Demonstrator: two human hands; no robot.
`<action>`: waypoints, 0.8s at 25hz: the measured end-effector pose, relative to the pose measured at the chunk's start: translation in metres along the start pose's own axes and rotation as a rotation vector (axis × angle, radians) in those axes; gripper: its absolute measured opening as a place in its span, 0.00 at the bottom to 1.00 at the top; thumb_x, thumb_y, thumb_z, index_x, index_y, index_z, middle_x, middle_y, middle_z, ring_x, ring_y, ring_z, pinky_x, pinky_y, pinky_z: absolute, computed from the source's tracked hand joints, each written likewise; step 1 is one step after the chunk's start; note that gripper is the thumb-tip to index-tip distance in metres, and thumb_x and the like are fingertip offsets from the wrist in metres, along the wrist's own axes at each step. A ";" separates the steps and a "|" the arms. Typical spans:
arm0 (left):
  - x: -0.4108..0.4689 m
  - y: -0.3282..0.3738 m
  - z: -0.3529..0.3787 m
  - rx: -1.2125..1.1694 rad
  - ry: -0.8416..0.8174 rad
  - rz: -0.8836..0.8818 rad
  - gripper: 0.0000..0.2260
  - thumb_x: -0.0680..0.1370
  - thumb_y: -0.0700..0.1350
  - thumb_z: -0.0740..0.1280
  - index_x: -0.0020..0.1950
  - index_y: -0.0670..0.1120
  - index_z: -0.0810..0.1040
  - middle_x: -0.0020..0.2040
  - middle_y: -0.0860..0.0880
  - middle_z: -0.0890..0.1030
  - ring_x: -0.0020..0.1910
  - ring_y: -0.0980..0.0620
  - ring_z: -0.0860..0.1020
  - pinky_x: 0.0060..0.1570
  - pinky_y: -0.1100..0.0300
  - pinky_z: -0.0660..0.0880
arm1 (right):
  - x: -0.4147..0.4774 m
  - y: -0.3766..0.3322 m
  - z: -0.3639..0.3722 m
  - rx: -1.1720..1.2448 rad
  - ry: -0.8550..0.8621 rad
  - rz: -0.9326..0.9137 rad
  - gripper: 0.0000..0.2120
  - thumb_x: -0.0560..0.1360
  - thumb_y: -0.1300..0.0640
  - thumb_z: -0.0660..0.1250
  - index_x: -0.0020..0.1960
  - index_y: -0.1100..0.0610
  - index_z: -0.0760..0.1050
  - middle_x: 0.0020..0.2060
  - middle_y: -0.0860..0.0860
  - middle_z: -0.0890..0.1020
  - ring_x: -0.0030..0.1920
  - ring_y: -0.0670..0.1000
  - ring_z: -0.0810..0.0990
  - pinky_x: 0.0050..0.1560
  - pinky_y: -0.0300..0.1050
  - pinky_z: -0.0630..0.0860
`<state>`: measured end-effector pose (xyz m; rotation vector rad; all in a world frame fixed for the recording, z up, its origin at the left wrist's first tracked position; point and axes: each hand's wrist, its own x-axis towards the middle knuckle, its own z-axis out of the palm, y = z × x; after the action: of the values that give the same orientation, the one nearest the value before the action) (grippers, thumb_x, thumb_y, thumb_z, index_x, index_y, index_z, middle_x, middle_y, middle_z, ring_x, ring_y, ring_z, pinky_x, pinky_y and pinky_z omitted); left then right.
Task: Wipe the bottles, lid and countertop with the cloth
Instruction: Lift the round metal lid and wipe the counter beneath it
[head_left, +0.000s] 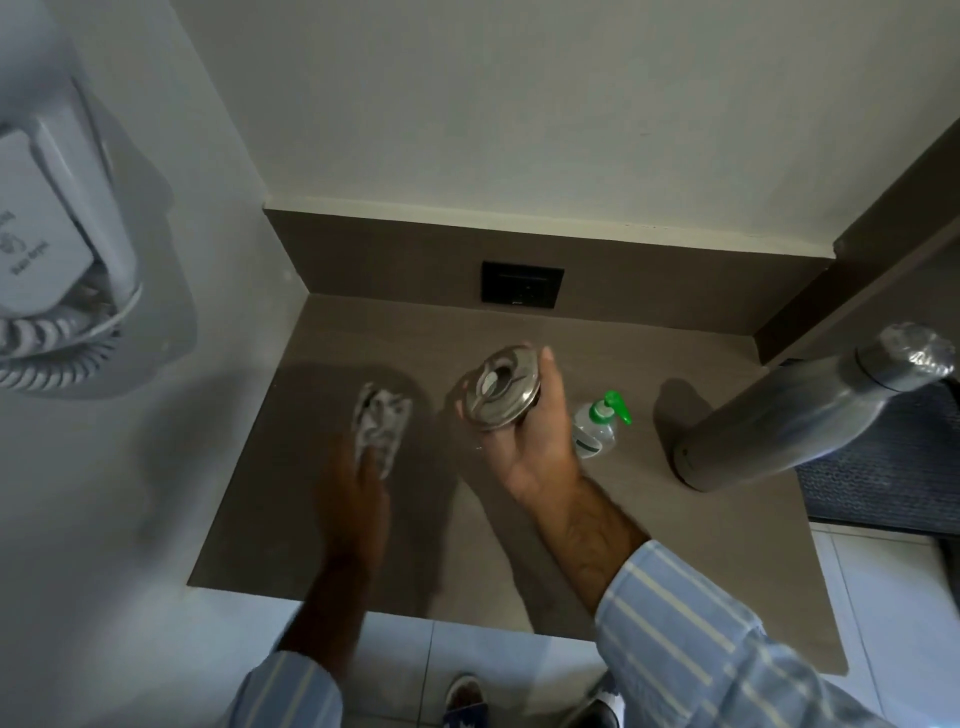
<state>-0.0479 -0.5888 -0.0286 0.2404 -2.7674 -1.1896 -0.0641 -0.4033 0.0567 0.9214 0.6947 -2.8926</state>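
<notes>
Brown countertop (519, 545) fills centre and lower frame, set in a wall corner. Tall steel bottle (779, 421) stands at right of frame, cap wrapped in film, well apart from both hands. Right hand (524, 431) at centre frame grips the round metal lid (501, 387) by its rim, face toward the camera, lifted off the counter. Left hand (358, 499), blurred, lower left of centre, fingers pressed on the crumpled cloth (382, 421); whether it pinches or only presses the cloth, cannot tell. Small clear pump bottle (597, 423) with green top sits just right of the lid hand. Judgement: lid wipe is next; bunch cloth firmly, bring it to the lid, rub face then rim, turning the lid while the rim grip stays steady.
</notes>
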 end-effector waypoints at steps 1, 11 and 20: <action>0.005 -0.021 0.004 0.123 0.015 -0.075 0.16 0.83 0.44 0.63 0.66 0.36 0.77 0.60 0.34 0.82 0.59 0.35 0.81 0.56 0.46 0.76 | -0.003 -0.010 0.006 -0.042 -0.014 -0.031 0.31 0.79 0.35 0.61 0.74 0.52 0.74 0.64 0.56 0.80 0.57 0.55 0.79 0.69 0.58 0.72; 0.070 0.005 0.131 0.478 -0.305 0.542 0.19 0.77 0.54 0.63 0.64 0.50 0.81 0.66 0.44 0.82 0.66 0.40 0.79 0.65 0.41 0.71 | -0.047 -0.096 0.026 -0.046 -0.143 -0.106 0.27 0.81 0.43 0.64 0.74 0.58 0.72 0.68 0.64 0.79 0.69 0.66 0.78 0.71 0.69 0.71; -0.011 -0.030 0.075 0.329 -0.858 1.022 0.26 0.71 0.43 0.71 0.70 0.55 0.77 0.73 0.53 0.76 0.76 0.48 0.70 0.76 0.40 0.61 | -0.035 -0.053 0.023 -0.300 -0.028 -0.012 0.18 0.84 0.53 0.62 0.69 0.63 0.74 0.56 0.63 0.86 0.53 0.58 0.87 0.53 0.55 0.85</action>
<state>-0.0473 -0.5536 -0.1020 -1.7880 -2.8650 -0.5823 -0.0563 -0.3687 0.1145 0.8377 1.0952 -2.6985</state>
